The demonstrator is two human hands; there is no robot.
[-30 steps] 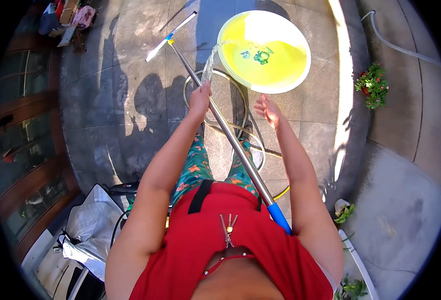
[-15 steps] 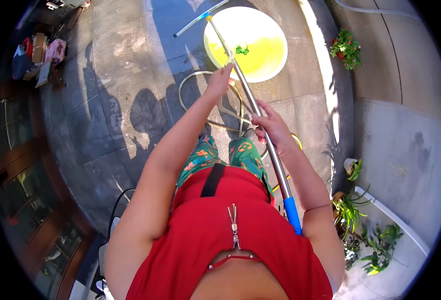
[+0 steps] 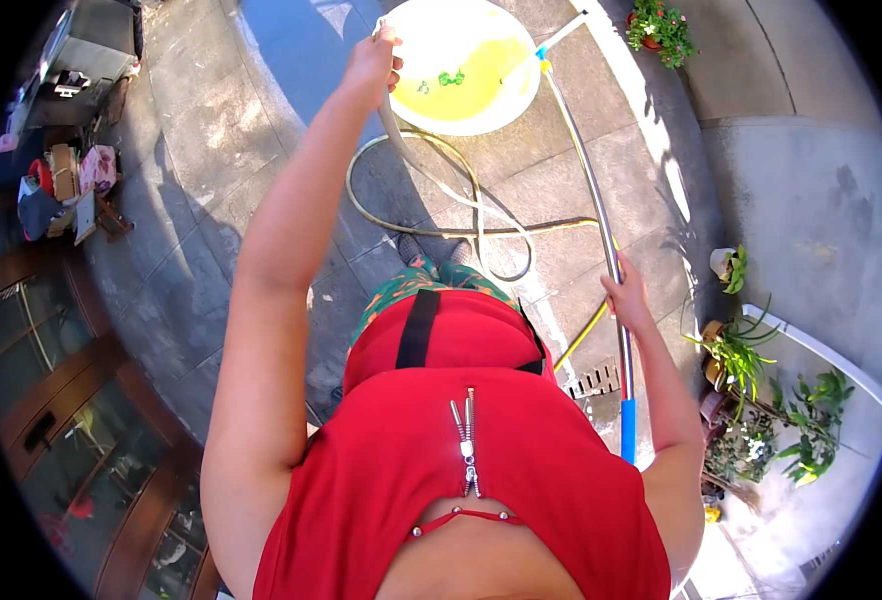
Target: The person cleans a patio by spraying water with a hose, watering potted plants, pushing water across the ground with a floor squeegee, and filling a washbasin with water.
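Note:
My left hand [image 3: 373, 68] is raised at the left rim of a round white basin [image 3: 409, 108] with a yellow inside. Its fingers are closed around a garden hose [image 3: 392, 130], which hangs from it and loops over the paving. My right hand [image 3: 628, 293] grips the metal pole of a squeegee [image 3: 586, 160] with a blue handle end. The pole stands off to my right, and its narrow crosswise head is over the basin's right edge. Small green pieces [image 3: 451, 78] show inside the basin.
Near my feet, the hose coils across grey paving [image 3: 211, 150]. A drain grate [image 3: 595, 381] lies near the pole's lower end. Potted plants [image 3: 741, 355] line the right wall. Glazed wooden doors [image 3: 56, 390] and a pile of boxes and bags [image 3: 66, 190] are on the left.
My left hand has left the pole and moved up and left with the hose. My right hand has swung the squeegee right, its head going from the basin's left to its right side.

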